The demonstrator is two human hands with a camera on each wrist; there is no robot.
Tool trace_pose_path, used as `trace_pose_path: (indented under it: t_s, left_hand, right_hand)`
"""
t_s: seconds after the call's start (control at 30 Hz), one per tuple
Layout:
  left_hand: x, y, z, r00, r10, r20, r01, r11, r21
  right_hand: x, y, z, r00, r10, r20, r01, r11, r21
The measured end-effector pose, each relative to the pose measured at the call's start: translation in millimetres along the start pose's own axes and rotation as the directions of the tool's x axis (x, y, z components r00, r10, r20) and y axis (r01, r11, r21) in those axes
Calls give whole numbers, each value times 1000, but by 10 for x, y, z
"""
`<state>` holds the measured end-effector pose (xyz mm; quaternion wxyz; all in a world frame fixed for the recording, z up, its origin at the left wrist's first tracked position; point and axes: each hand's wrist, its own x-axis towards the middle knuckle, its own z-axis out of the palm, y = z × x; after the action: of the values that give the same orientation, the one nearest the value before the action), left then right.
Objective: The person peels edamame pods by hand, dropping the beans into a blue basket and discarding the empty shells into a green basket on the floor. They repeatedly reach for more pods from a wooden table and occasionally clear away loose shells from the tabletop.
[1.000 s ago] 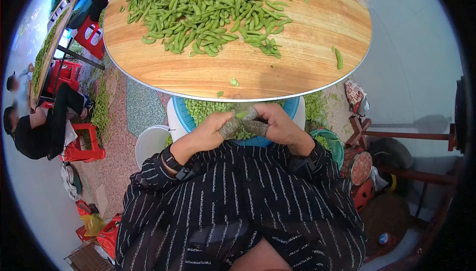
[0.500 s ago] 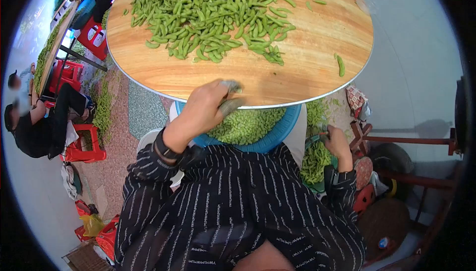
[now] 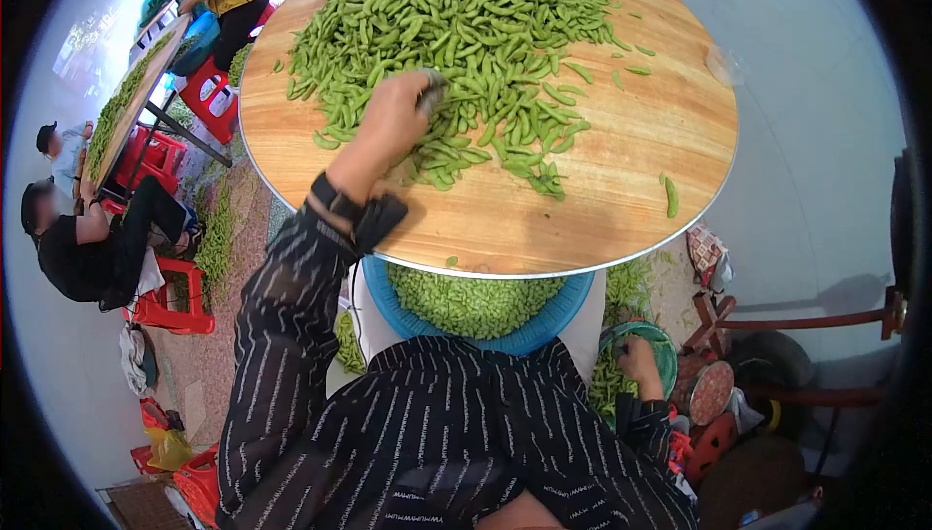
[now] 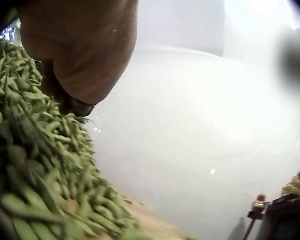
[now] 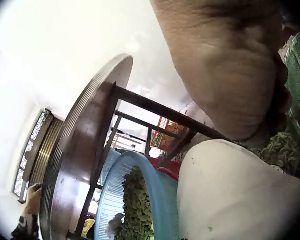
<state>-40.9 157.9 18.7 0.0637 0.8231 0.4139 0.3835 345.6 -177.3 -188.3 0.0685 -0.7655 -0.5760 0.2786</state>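
Note:
My left hand reaches over the heap of green soybean pods on the round wooden table. Its fingers, wrapped in grey at the tips, bend down at the pods; in the left wrist view the palm hides most of them. Low on the right, my right hand is at the green basket of pods or husks. The right wrist view has that hand with fingers curled under and partly hidden. I cannot tell whether either hand holds a pod.
A blue basin of shelled beans sits below the table edge, before my lap. Stray pods lie on the table's right side. At the left, people sit or stand by another table with red stools. A brown wooden frame stands at the right.
Both hands were together over the blue basin. They have parted: the right moved down to the green basket, the left forward across the table edge onto the pod heap. The view has shifted forward.

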Motion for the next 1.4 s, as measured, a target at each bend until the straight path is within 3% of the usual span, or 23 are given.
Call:
trace_pose_path:
  t_s: [0.07, 0.13, 0.17, 0.2, 0.23, 0.27, 0.33, 0.47, 0.6, 0.67, 0.73, 0.8, 0.83, 1.0, 1.07, 1.1, 1.2, 1.23, 1.27, 1.33, 1.37, 1.4]
  left_hand:
    - [254, -335, 105, 999, 12, -35, -11, 999, 49]
    - [443, -554, 189, 996, -31, 88, 21, 993, 114]
    - [501, -626, 240, 996, -25, 85, 15, 993, 115]
    - [553, -649, 268, 978, -79, 192, 57, 991, 122]
    - [613, -678, 288, 946, -134, 295, 97, 986, 135]
    - [692, -712, 300, 947, -127, 296, 91, 987, 134]
    - [787, -677, 286, 839, -249, 484, 140, 958, 249]
    - [914, -643, 331, 747, -326, 579, 24, 884, 468]
    - [856, -733, 301, 750, -237, 617, -38, 916, 399]
    - [730, -726, 200, 751, -233, 618, 37, 949, 313]
    - [659, -673, 85, 773, -177, 609, -18, 954, 300]
    - [627, -645, -27, 787, -244, 566, 173, 969, 178]
    - [656, -675, -54, 843, -213, 494, 107, 966, 235]
    - [712, -696, -52, 910, -164, 382, 101, 979, 178]
    - [703, -689, -38, 835, -193, 516, 129, 979, 158]
    - [694, -707, -7, 805, -223, 550, 108, 966, 233]
    - [645, -694, 61, 772, -241, 588, 62, 950, 307]
    - [634, -656, 63, 752, -234, 617, 58, 955, 291]
    - [635, -618, 73, 748, -235, 621, 62, 956, 288]
    - [636, -565, 92, 727, -229, 647, -59, 919, 391]
    - [597, -597, 115, 766, -112, 633, -151, 926, 346]
    - [577, -561, 108, 765, -112, 635, -150, 926, 345]
  right_hand:
    - [-16, -21, 14, 998, -56, -32, 56, 998, -5]
    - [-81, -210, -75, 999, 23, 48, -24, 999, 25]
    - [-82, -40, 68, 1000, 15, 26, -16, 999, 48]
    - [-100, -57, 68, 1000, 14, 20, -15, 999, 50]
    - [-126, -101, 53, 994, 84, 62, -88, 994, 59]
    - [-138, -131, 48, 982, 155, 106, -163, 985, 65]
    - [-177, -104, 91, 988, 129, 81, -135, 988, 80]
    - [-149, -41, 153, 994, 104, 21, -105, 993, 56]
    - [-175, -161, 33, 997, 79, 23, -81, 990, 116]
    - [-194, -87, 85, 995, 103, 7, -103, 982, 161]
    - [-191, 22, 157, 995, 95, 16, -96, 990, 101]
    - [-169, 8, 151, 996, 87, 24, -87, 995, 37]
    - [-163, -65, 107, 990, 134, 53, -138, 987, 81]
    - [-105, -252, 25, 981, 182, 70, -188, 978, 96]
    - [-84, -194, 74, 987, 141, 71, -146, 986, 76]
    - [-87, -203, 65, 987, 142, 71, -148, 986, 74]
    - [-88, -244, 46, 991, 114, 66, -116, 993, 24]
    - [-77, -252, 47, 989, 127, 82, -134, 987, 93]
    - [-88, -250, 53, 985, 141, 102, -156, 975, 160]
    - [-52, -162, 127, 982, 150, 115, -166, 975, 145]
    - [-20, -117, 166, 981, 151, 121, -167, 977, 133]
    - [-6, -89, 199, 981, 153, 123, -169, 977, 132]
